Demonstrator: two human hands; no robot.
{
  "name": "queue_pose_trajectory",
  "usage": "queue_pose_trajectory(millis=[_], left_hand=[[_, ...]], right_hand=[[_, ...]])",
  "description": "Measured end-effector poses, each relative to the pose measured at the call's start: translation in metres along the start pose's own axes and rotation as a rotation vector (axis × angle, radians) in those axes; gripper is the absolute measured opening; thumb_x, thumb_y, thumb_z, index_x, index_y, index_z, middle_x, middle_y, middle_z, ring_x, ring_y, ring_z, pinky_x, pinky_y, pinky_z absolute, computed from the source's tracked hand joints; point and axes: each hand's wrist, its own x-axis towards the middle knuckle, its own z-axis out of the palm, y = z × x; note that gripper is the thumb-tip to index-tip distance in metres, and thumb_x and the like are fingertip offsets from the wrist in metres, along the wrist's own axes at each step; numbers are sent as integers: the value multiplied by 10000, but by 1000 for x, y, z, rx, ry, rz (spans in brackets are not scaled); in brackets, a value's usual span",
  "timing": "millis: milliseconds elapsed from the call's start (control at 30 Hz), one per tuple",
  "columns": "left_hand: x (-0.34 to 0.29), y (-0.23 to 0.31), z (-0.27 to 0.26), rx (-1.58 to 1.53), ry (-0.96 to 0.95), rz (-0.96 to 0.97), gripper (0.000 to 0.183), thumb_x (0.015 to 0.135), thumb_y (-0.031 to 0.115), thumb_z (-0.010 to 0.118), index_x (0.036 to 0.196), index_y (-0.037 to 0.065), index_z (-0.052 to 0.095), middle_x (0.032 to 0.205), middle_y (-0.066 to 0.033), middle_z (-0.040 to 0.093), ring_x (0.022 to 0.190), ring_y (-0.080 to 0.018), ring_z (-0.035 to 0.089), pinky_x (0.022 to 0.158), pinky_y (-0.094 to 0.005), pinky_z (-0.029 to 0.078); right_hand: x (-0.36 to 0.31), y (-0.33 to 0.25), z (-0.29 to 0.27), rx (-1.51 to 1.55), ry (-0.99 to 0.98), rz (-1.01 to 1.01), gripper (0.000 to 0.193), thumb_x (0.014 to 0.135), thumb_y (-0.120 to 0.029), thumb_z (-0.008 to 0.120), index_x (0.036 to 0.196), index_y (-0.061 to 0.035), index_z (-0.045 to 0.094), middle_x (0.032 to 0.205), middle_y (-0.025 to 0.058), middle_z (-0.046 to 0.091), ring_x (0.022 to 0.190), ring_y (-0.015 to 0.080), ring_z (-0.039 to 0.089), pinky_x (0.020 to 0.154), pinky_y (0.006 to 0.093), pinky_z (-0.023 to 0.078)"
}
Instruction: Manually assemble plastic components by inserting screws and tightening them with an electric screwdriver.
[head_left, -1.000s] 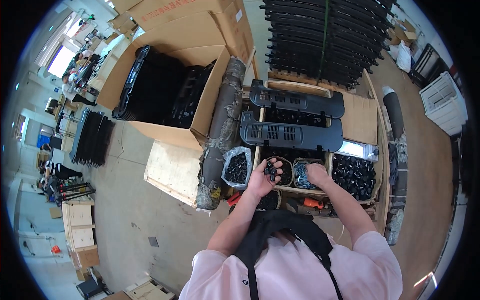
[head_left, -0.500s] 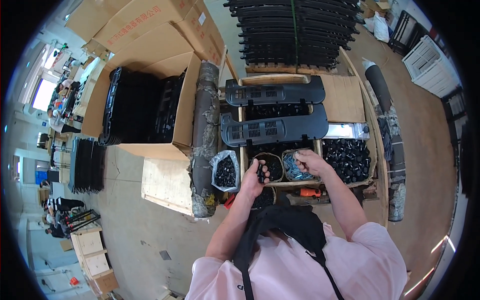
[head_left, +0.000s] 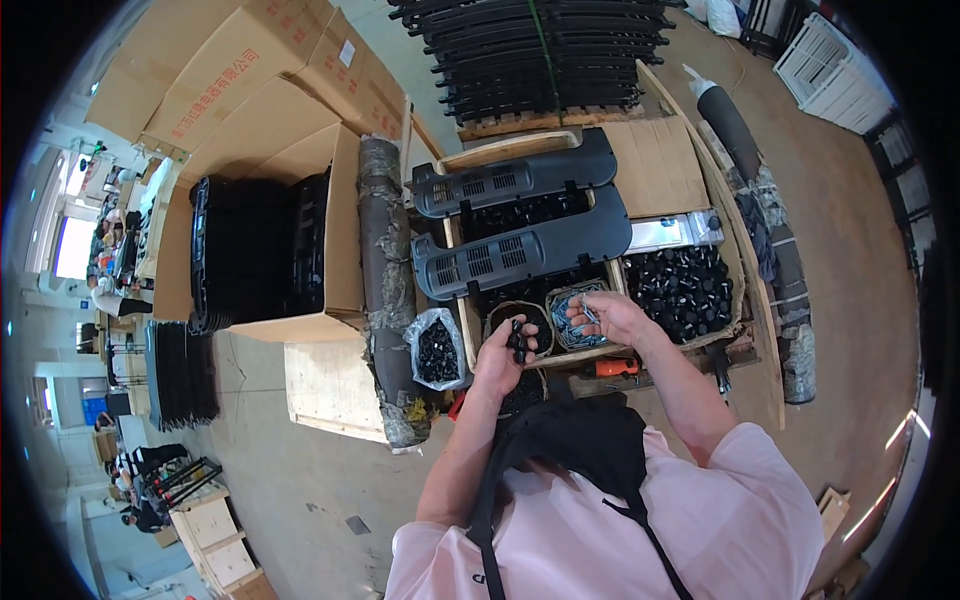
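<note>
My left hand (head_left: pixel 503 358) is cupped around several small black plastic parts (head_left: pixel 519 341), palm partly turned up. It is above the near edge of an open bin (head_left: pixel 532 318) with dark contents. At the bin of bluish metal screws (head_left: pixel 566 329), my right hand (head_left: pixel 616 316) has its fingers curled together with a few screws at the fingertips. Beyond both hands, two long black slotted panels (head_left: pixel 525 255) lie across the wooden crate, one behind the other.
A plastic-lined bag of black parts (head_left: pixel 437 350) stands left of my hands. At right is a bin of round black caps (head_left: pixel 680 290), with an orange-bodied tool (head_left: pixel 617 368) below. A tattered roll (head_left: pixel 387 270) and a cardboard box of black panels (head_left: pixel 340 230) are farther left.
The view has turned slightly, so the crate appears shifted left. My left fingers have loosened, showing more of the black parts. My right hand remains at the screws, its fingers curled lower.
</note>
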Motion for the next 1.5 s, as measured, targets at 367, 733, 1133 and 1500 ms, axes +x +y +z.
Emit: queue_pose_trajectory(millis=[367,733,1133,1500], left_hand=[[0,0,1,141,-100,26,372,1098,358,517,1398,144,562,1008,-7,648,829,-133,606,651,-282,502],[-5,3,-1,253,-67,56,299,1089,287,557,1337,123,587,1037,-11,666,823,-107,597,640,-271,485],[-5,5,-6,467,-113,129,301,1057,249,626,1318,100,602,1004,-1,684,790,-55,564,598,-223,473],[-8,-1,-9,658,-126,223,309,1051,217,623,1317,69,575,1001,9,664,750,-28,515,632,-186,426]], right_hand=[[5,7,2,-174,184,5,302,1103,-338,510,1227,-75,591,1030,51,704,937,171,701,687,287,507],[1,-1,17,-314,81,-33,318,1061,-342,612,1175,-45,612,839,14,629,686,73,564,514,224,392],[-2,-7,51,-254,-27,-62,216,1056,-241,613,1170,-58,630,770,7,571,583,71,464,476,216,311],[-11,-4,68,-216,-24,-10,152,992,-86,571,1081,8,651,832,44,652,630,82,570,476,203,384]])
